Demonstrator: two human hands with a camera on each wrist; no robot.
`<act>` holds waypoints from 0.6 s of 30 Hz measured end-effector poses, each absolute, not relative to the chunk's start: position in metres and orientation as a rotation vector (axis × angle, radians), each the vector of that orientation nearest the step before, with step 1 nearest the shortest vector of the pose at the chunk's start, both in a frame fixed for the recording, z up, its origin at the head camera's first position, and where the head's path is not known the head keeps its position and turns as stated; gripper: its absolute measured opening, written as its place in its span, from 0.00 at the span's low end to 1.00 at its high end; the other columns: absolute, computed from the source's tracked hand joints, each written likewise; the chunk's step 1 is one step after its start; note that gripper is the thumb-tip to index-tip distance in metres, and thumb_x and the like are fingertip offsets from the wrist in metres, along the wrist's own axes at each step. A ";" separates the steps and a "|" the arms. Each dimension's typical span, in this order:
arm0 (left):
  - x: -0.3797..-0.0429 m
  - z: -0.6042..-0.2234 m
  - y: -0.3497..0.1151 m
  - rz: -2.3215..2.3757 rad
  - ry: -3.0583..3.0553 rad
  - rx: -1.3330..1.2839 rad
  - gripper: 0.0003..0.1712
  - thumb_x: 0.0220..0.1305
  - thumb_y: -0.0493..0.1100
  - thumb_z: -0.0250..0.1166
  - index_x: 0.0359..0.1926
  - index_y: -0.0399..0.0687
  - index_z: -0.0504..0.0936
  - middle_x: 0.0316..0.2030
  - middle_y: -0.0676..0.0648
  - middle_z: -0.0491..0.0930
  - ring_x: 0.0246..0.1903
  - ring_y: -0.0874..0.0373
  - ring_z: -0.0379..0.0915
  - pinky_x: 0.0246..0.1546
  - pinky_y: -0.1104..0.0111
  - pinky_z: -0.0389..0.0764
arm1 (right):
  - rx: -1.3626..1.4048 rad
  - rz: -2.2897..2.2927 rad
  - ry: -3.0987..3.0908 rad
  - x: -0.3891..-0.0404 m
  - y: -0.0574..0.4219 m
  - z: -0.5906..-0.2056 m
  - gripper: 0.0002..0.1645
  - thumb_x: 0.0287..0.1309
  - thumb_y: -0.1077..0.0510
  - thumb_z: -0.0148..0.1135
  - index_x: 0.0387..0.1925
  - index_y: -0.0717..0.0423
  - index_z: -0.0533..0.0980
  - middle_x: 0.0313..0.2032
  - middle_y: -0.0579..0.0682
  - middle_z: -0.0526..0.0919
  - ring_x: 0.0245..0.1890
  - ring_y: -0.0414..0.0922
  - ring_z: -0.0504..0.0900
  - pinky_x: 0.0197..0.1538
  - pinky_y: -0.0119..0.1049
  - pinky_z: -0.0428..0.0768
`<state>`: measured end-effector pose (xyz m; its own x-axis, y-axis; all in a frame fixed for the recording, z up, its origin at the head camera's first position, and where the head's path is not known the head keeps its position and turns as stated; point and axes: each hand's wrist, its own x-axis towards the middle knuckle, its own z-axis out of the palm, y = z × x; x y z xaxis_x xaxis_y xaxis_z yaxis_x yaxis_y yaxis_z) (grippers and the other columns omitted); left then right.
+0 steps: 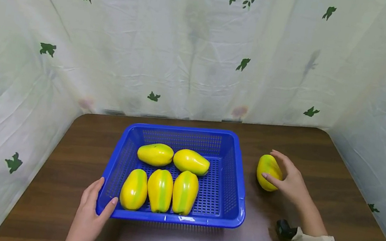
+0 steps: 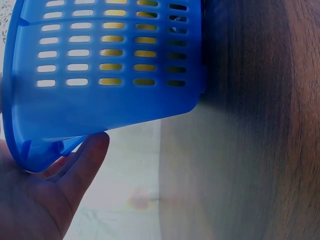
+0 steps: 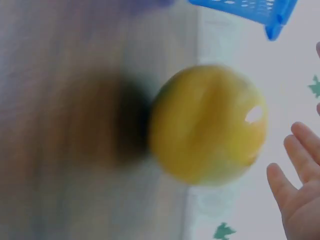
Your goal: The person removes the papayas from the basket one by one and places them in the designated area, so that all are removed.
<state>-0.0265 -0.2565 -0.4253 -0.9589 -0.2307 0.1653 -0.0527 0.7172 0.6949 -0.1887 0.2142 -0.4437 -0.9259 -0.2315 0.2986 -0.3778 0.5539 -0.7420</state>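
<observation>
Right hand (image 1: 292, 183) at the lone fruit (image 1: 264, 168), out on the surface (image 1: 57, 175) to the right of the basket (image 1: 208, 222)! Thumb and fingers stand wide apart, one to each side of that yellow fruit as the head view has it, while the right wrist view shows daylight between fingers and skin: nothing in its hold.

Over on the other side, the left hand (image 1: 91, 213) has the basket by its near left corner, thumb over the rim, fingers along the outside, a firm-looking pinch.

And inside the blue mesh, five more: a back pair (image 1: 155, 154) lying on their sides, end to end, and a front row (image 1: 159, 190) of three, side by side, green stripes showing. The basket's right end is bare floor. Behind it all hangs a pale cloth (image 1: 203, 76) dotted with green leaves.
</observation>
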 end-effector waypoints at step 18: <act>-0.027 -0.427 -0.257 -1.095 -2.684 0.234 0.39 0.60 0.48 0.59 0.65 0.35 0.54 0.61 0.34 0.52 0.54 0.38 0.55 0.50 0.41 0.59 | 0.970 1.207 -2.449 -0.195 0.147 -0.360 0.40 0.46 0.57 0.69 0.61 0.55 0.63 0.59 0.50 0.66 0.58 0.49 0.63 0.56 0.51 0.63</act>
<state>-0.0269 -0.2573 -0.4267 -0.9602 -0.2332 0.1536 -0.0593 0.7077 0.7040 -0.1947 0.1466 -0.3600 -0.7495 -0.4565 0.4794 -0.6582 0.4370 -0.6130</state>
